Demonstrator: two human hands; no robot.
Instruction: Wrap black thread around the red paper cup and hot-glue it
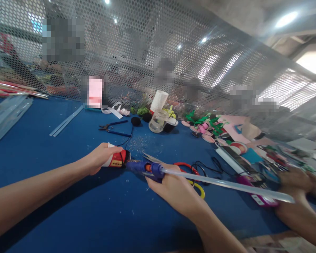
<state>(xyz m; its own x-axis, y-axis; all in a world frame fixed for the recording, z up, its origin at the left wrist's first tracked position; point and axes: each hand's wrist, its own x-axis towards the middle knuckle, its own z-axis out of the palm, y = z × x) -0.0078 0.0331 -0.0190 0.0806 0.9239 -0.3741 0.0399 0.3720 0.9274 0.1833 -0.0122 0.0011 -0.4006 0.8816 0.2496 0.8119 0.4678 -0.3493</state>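
Note:
My left hand (pixel 102 159) is closed around a red and white paper cup (pixel 116 159), tipped on its side with its dark end facing right. A thin black cord runs from the cup toward the pliers. In my right hand (pixel 175 188) is a blue glue gun (pixel 143 168), its nozzle close against the cup's dark end; whether they touch I cannot tell. A long clear glue stick (pixel 226 183) sticks out of the gun's back. Scissors with red handles (pixel 185 168) lie behind the gun, and a yellow handle loop (pixel 199 189) shows beyond my right hand.
Blue-handled pliers (pixel 117 128), a clear jar (pixel 158 121) and white stacked cups (pixel 159 101) stand or lie farther back. Blue strips (pixel 7 117) are at left. A purple power strip (pixel 256 193) lies at right, near another person's hands (pixel 292 182). A perforated metal screen (pixel 137 45) borders the table.

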